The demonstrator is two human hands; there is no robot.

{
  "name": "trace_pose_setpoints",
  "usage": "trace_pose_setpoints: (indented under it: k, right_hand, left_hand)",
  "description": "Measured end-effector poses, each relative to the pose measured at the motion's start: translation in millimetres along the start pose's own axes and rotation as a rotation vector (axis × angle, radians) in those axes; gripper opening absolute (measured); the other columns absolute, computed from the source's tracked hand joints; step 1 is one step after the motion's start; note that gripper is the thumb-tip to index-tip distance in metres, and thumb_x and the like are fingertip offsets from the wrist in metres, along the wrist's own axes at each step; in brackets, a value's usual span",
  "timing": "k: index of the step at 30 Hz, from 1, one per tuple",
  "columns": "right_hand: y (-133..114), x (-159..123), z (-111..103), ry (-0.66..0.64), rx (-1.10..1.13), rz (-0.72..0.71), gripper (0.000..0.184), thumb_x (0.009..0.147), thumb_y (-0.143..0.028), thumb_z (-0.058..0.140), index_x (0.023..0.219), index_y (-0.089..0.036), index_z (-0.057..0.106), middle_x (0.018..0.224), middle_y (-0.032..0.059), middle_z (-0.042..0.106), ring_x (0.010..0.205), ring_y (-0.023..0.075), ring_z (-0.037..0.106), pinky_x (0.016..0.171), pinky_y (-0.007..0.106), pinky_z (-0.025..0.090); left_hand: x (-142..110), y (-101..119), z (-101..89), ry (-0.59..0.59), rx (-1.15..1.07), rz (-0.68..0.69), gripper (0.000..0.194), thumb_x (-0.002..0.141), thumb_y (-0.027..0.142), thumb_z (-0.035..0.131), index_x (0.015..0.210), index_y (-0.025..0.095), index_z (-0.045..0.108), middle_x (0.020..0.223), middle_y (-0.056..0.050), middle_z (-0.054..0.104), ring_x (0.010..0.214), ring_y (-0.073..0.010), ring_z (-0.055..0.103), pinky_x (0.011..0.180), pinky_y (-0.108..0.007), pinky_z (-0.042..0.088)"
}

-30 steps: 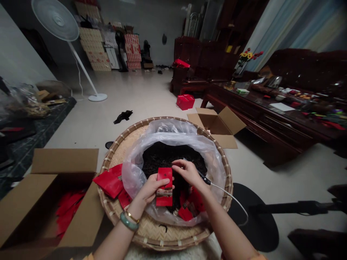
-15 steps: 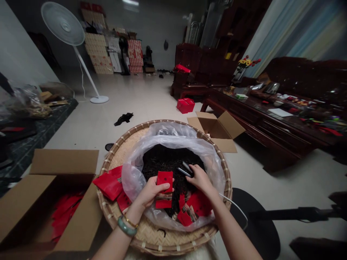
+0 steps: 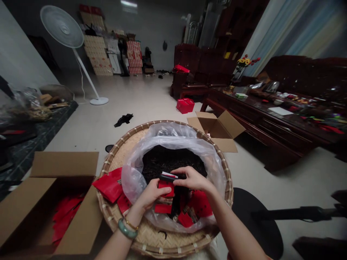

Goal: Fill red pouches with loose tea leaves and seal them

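Long dark reddish-brown wooden table (image 3: 244, 112) at two o'clock, clock positions being read about the centre of the tray, with twelve farthest from the person. White pedestal fan (image 3: 63, 29), between ten and eleven o'clock. Large round woven bamboo tray (image 3: 132, 141), centre. Open brown cardboard box (image 3: 79, 216) at nine o'clock, just beside the tray, with red packets inside. Wide-mouthed translucent plastic bag (image 3: 135, 169), resting on the tray and containing dark, loose, shredded material (image 3: 168, 159). Loose flat red packets (image 3: 199, 206) lie inside the bag at four o'clock; further red packets (image 3: 110, 187) lie at the tray's nine o'clock rim. Left hand (image 3: 151, 195), thumb in front, pinches an upright rectangular red packet (image 3: 165, 188) over the bag, near the centre. Right hand (image 3: 193, 178), toward two o'clock from it, pinches a slim black-and-pale bar-shaped tool (image 3: 168, 177) across the packet's top; whether the packet's edge lies within the tool cannot be told. Round green bangle (image 3: 127, 230) and thin gold-coloured bracelet (image 3: 131, 224), left wrist.
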State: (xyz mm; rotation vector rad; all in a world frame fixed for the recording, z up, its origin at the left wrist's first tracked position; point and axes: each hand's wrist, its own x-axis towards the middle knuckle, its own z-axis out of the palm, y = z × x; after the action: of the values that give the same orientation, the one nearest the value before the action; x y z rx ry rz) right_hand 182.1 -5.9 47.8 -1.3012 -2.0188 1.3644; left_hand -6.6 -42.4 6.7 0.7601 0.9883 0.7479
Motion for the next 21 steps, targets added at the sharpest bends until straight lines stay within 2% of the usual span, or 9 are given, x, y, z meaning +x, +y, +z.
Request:
trace_pose_setpoints:
  k: [7,12,14,17,21]
  right_hand:
    - [-4,6,4,-0.04,-0.004,0.015,0.035,0.072,-0.03,0.062,0.104,-0.018,0.068,0.098,0.0032,0.071,0.086,0.0232,0.064,0.078,0.032,0.047]
    - [-1,9,5,-0.017,-0.046,-0.012,0.033,0.073,-0.029,0.061,0.103,-0.018,0.069,0.098,0.0036,0.071,0.088,0.0239,0.064,0.078,0.032,0.047]
    - [1,11,6,0.01,-0.052,-0.013,0.033,0.072,-0.029,0.062,0.103,-0.018,0.069,0.099,0.004,0.07,0.09,0.0242,0.064,0.08,0.033,0.046]
    - [3,12,7,0.049,-0.049,0.003,0.034,0.071,-0.029,0.063,0.103,-0.018,0.069,0.1,0.0041,0.07,0.092,0.0249,0.063,0.083,0.033,0.045]
    - [3,13,8,0.02,-0.002,-0.006,0.035,0.071,-0.028,0.063,0.105,-0.021,0.068,0.103,0.002,0.07,0.094,0.025,0.063,0.084,0.033,0.045]
  left_hand:
    - [1,-2,-0.3,-0.017,-0.026,-0.036,0.041,0.051,0.023,0.08,0.085,0.01,0.062,0.071,-0.006,0.069,0.063,-0.0209,0.067,0.056,-0.03,0.054]
    - [0,-2,-1.2,-0.048,-0.042,-0.064,0.041,0.051,0.023,0.081,0.085,0.009,0.061,0.071,-0.007,0.069,0.063,-0.0214,0.068,0.055,-0.028,0.054]
    - [0,-1,-2.1,-0.072,-0.085,-0.057,0.039,0.057,0.03,0.079,0.085,0.009,0.061,0.07,-0.008,0.069,0.06,-0.02,0.067,0.053,-0.027,0.054]
    - [3,0,-3.1,-0.043,-0.211,-0.003,0.039,0.071,0.045,0.066,0.084,0.008,0.062,0.068,-0.009,0.069,0.057,-0.0188,0.067,0.054,-0.029,0.054]
    - [8,1,-3.3,0.052,-0.307,0.101,0.033,0.08,0.041,0.059,0.091,0.009,0.063,0.076,-0.009,0.071,0.069,-0.0183,0.068,0.066,-0.027,0.054]
